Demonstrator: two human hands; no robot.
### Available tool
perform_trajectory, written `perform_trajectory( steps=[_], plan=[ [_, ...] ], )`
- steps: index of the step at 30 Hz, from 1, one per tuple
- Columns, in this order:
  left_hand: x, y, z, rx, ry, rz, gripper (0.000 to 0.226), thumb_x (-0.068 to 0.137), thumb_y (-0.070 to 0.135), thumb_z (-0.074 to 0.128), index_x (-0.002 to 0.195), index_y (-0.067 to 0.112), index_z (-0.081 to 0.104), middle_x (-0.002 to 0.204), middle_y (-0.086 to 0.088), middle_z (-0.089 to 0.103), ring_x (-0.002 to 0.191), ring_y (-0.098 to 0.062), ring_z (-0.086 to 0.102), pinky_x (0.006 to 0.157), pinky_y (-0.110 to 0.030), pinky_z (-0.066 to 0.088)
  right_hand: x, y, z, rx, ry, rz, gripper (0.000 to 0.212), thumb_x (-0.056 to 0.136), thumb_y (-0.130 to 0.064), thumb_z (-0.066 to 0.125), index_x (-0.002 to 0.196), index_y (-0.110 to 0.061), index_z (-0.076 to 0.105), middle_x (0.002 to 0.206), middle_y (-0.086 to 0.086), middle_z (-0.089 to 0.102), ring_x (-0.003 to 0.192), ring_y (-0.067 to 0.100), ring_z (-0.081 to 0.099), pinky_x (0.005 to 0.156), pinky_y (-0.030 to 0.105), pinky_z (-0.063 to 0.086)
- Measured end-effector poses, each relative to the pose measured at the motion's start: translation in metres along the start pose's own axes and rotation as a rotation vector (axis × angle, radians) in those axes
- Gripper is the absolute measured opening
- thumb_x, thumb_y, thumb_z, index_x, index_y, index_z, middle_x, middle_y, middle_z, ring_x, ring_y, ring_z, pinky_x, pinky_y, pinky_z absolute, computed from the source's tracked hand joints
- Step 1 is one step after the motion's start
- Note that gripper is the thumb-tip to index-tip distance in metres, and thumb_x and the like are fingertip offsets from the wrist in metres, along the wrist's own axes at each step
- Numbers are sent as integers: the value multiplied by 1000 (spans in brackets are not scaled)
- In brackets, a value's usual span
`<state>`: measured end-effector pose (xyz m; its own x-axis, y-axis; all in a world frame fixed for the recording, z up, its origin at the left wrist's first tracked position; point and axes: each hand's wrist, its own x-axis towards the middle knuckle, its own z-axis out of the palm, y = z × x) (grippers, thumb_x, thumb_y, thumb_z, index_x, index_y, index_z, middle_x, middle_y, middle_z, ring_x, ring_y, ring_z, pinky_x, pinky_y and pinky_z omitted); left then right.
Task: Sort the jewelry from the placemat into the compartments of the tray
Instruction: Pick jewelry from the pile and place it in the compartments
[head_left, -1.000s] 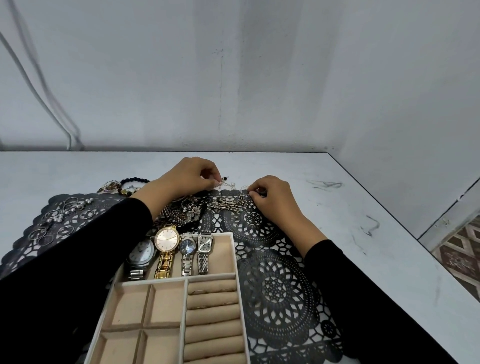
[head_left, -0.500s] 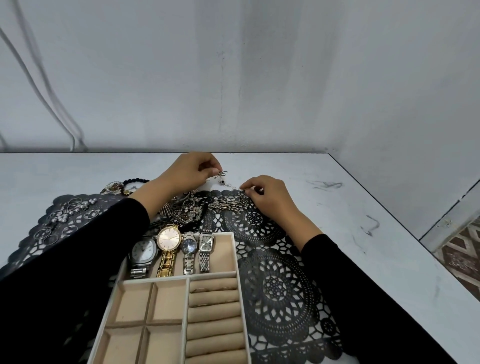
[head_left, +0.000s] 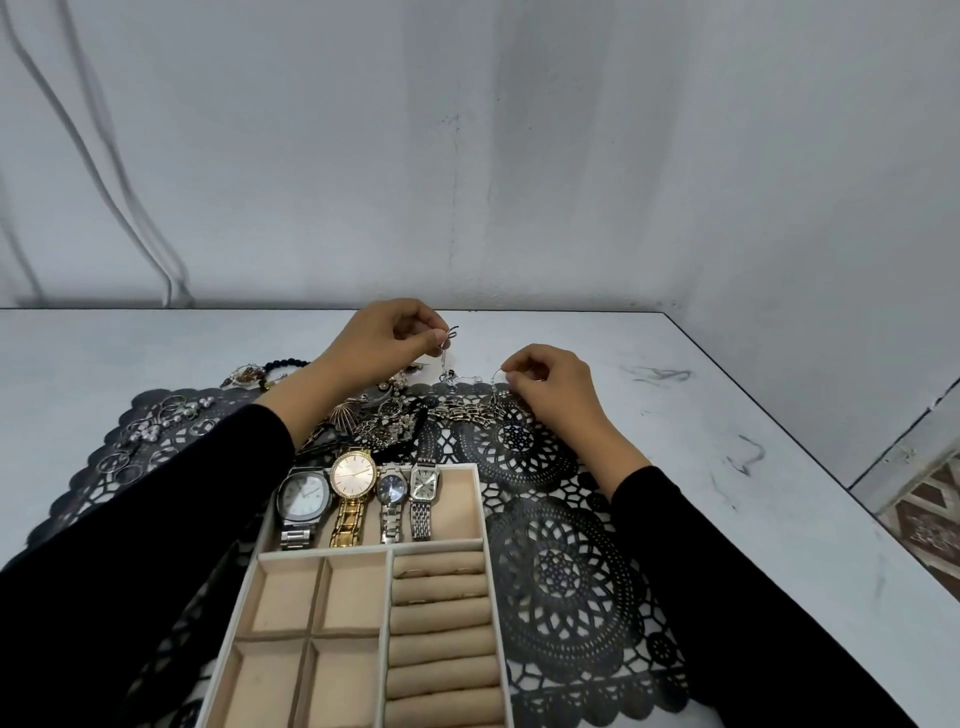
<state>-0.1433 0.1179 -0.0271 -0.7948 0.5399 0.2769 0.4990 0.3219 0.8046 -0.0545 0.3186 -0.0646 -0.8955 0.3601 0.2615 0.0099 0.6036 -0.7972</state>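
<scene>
Tray: a white-rimmed tray (head_left: 482, 512) with soft beige lining lies on a black cut-lace placemat (head_left: 561, 571).
Far compartment: four watches (head_left: 353, 473) lie side by side, three on silver link bands and one on gold.
Right column: padded ring rolls (head_left: 441, 613), with a few thin rings tucked into the far ones.
Beyond the tray: a tangled metal jewelry heap (head_left: 384, 421); loose silver rings (head_left: 156, 426) lie far left.
Left hand: the left hand (head_left: 384, 343), raised beyond the tray, pinches a silver dangling piece (head_left: 448, 358).
Right hand: the right hand (head_left: 550, 379), beyond the tray's far right corner, pinches a thin wire hoop (head_left: 498, 379).
</scene>
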Motion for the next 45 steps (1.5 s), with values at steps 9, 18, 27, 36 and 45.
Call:
perform_trajectory(
  steps=[9, 18, 27, 36, 45],
  plan=[
    [-17, 9, -12, -106, 85, -2, 7, 89, 18, 70, 96, 15, 71, 88, -5, 76, 88, -15, 73, 92, -37, 56, -8, -12, -10, 283, 80, 70, 13, 82, -10, 70, 79, -23, 72, 84, -1, 72, 79, 22, 69, 74, 37, 58],
    [-57, 21, -30, -175, 140, -5, 11, 89, 21, 70, 99, 16, 71, 91, -4, 76, 91, -16, 73, 88, -42, 57, -33, -42, -18, 492, 10, 17, 10, 81, -5, 72, 88, -11, 72, 84, 6, 71, 77, 14, 66, 77, 28, 57],
    [-113, 40, -43, -283, 211, 7, 11, 88, 16, 71, 98, 11, 71, 92, -9, 76, 90, -20, 73, 82, -31, 56, -75, -77, -12, 540, -72, -75, 12, 81, -3, 72, 85, -14, 73, 83, 7, 72, 80, 16, 68, 74, 26, 56],
    [-164, 54, -56, -317, 236, 24, 8, 88, 8, 69, 96, 10, 70, 93, -19, 73, 88, -26, 73, 84, -28, 57, -120, -100, -11, 533, -197, -141, 12, 80, -5, 73, 89, -12, 73, 89, 7, 74, 88, 20, 70, 80, 27, 56],
    [-202, 59, -52, -281, 189, 23, 11, 88, 9, 69, 99, 7, 70, 82, 0, 75, 78, -9, 72, 64, -11, 50, -149, -104, -6, 461, -427, -228, 14, 78, 2, 72, 92, 1, 71, 90, 16, 72, 83, 21, 69, 79, 29, 57]
  ],
)
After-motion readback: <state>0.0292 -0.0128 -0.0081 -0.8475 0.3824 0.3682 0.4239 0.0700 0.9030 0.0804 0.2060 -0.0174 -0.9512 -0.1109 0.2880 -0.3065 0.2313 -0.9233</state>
